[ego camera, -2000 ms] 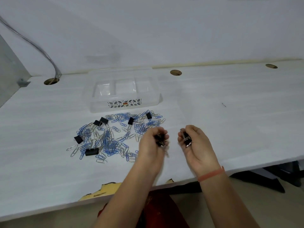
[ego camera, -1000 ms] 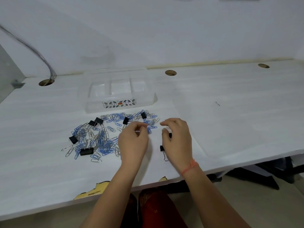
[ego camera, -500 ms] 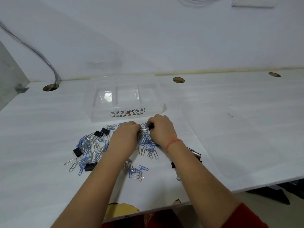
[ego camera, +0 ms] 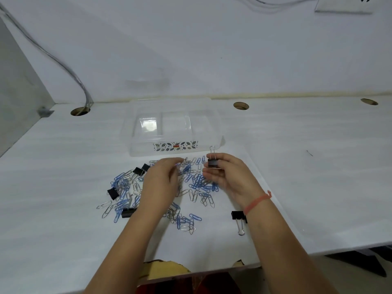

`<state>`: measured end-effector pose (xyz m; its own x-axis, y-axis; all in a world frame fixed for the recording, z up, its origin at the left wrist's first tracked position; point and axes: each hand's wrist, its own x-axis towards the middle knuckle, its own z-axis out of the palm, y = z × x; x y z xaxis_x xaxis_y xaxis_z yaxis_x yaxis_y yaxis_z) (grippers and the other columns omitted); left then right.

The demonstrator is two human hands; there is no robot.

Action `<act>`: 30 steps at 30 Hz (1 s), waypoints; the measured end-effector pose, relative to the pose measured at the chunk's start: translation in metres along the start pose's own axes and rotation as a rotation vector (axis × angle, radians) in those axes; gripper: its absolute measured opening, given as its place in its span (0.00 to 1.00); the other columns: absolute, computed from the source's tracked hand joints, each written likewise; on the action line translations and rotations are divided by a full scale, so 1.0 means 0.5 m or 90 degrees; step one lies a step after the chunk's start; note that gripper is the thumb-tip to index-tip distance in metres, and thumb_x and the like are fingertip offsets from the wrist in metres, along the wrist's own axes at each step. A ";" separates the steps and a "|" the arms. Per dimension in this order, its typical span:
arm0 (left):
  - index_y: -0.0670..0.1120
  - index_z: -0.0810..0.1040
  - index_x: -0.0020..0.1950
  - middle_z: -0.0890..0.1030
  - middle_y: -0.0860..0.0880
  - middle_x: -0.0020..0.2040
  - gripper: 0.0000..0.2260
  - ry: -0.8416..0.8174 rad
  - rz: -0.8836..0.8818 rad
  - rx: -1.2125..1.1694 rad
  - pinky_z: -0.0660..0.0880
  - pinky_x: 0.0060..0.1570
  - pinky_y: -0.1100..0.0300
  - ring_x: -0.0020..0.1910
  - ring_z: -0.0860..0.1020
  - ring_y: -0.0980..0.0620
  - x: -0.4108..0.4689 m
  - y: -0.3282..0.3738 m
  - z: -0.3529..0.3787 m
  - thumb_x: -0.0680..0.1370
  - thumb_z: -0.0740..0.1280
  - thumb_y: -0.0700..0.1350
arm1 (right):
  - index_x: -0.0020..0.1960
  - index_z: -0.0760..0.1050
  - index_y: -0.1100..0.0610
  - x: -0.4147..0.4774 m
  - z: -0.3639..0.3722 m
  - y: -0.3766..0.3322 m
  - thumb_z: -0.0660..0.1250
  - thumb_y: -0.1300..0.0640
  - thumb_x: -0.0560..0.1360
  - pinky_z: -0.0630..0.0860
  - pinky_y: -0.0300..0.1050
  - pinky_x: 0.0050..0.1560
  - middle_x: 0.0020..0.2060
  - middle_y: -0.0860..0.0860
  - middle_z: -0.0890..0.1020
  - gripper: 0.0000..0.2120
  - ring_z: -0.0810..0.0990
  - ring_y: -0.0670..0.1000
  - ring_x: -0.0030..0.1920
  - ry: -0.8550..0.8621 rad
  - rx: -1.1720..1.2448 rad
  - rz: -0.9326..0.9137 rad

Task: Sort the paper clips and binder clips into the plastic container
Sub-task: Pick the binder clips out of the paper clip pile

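Note:
A clear plastic container (ego camera: pixel 135 132) with compartments stands at the back of the white table, with nothing visible in it. In front of it lies a scattered pile of blue and silver paper clips (ego camera: pixel 197 185) with several black binder clips (ego camera: pixel 138 171) among them. My right hand (ego camera: pixel 231 177) holds a black binder clip (ego camera: pixel 212 162) upright just above the pile, near the container's front wall. My left hand (ego camera: pixel 161 183) hovers over the pile and pinches a silver paper clip (ego camera: pixel 185 160). Another binder clip (ego camera: pixel 238 216) lies beside my right wrist.
The table (ego camera: pixel 307 187) has cable holes (ego camera: pixel 241 105) along its back edge, and a grey cable (ego camera: pixel 63 66) drops into the left hole. A wall socket (ego camera: pixel 343 4) is at the upper right. A chipped front edge (ego camera: pixel 165 267) lies between my arms.
Both hands reached forward into the pile near the container. Binder clips were set down at the right. My right hand has now lifted one binder clip and my left a paper clip.

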<state>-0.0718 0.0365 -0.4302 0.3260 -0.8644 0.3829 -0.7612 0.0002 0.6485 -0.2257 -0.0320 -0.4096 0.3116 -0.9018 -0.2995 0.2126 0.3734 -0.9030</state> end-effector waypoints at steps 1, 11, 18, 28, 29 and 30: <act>0.47 0.80 0.58 0.83 0.48 0.46 0.14 0.005 -0.071 -0.066 0.71 0.39 0.62 0.40 0.77 0.49 -0.004 0.006 -0.008 0.78 0.59 0.37 | 0.48 0.76 0.62 -0.004 0.003 0.001 0.54 0.70 0.78 0.83 0.43 0.40 0.42 0.60 0.78 0.12 0.81 0.55 0.40 -0.032 0.082 0.030; 0.43 0.72 0.37 0.73 0.46 0.32 0.09 0.061 -0.588 -0.783 0.71 0.28 0.63 0.31 0.71 0.50 -0.041 -0.001 -0.117 0.72 0.56 0.44 | 0.29 0.67 0.54 -0.017 0.116 0.059 0.62 0.48 0.77 0.65 0.38 0.28 0.19 0.48 0.65 0.20 0.68 0.47 0.26 -0.041 0.005 0.104; 0.45 0.74 0.37 0.77 0.51 0.32 0.11 0.012 -0.342 0.014 0.66 0.31 0.59 0.33 0.74 0.51 -0.100 -0.059 -0.157 0.67 0.74 0.49 | 0.65 0.72 0.50 0.002 0.184 0.094 0.57 0.63 0.76 0.74 0.45 0.51 0.56 0.53 0.75 0.20 0.78 0.53 0.53 -0.121 -0.688 -0.260; 0.46 0.74 0.38 0.74 0.53 0.33 0.06 -0.046 -0.265 0.214 0.60 0.28 0.65 0.33 0.70 0.53 -0.107 -0.075 -0.150 0.68 0.69 0.47 | 0.52 0.76 0.57 0.040 0.216 0.130 0.60 0.66 0.72 0.71 0.46 0.42 0.51 0.55 0.75 0.12 0.77 0.58 0.47 -0.124 -0.961 -0.413; 0.46 0.76 0.39 0.77 0.52 0.35 0.05 -0.034 -0.266 0.199 0.61 0.29 0.66 0.35 0.72 0.51 -0.110 -0.078 -0.150 0.68 0.69 0.46 | 0.51 0.76 0.57 0.038 0.211 0.132 0.60 0.65 0.73 0.70 0.45 0.41 0.50 0.55 0.75 0.10 0.77 0.58 0.47 -0.120 -0.960 -0.416; 0.46 0.77 0.40 0.79 0.51 0.36 0.03 -0.015 -0.268 0.183 0.63 0.30 0.66 0.37 0.74 0.50 -0.112 -0.081 -0.151 0.69 0.68 0.44 | 0.51 0.76 0.58 0.034 0.206 0.132 0.60 0.64 0.73 0.70 0.45 0.41 0.50 0.55 0.76 0.09 0.77 0.57 0.47 -0.118 -0.955 -0.418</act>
<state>-0.0169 0.1229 -0.4283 0.6277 -0.7707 0.1094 -0.6908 -0.4866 0.5348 -0.1110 -0.0006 -0.4426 0.6587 -0.7330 0.1699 -0.6511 -0.6684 -0.3596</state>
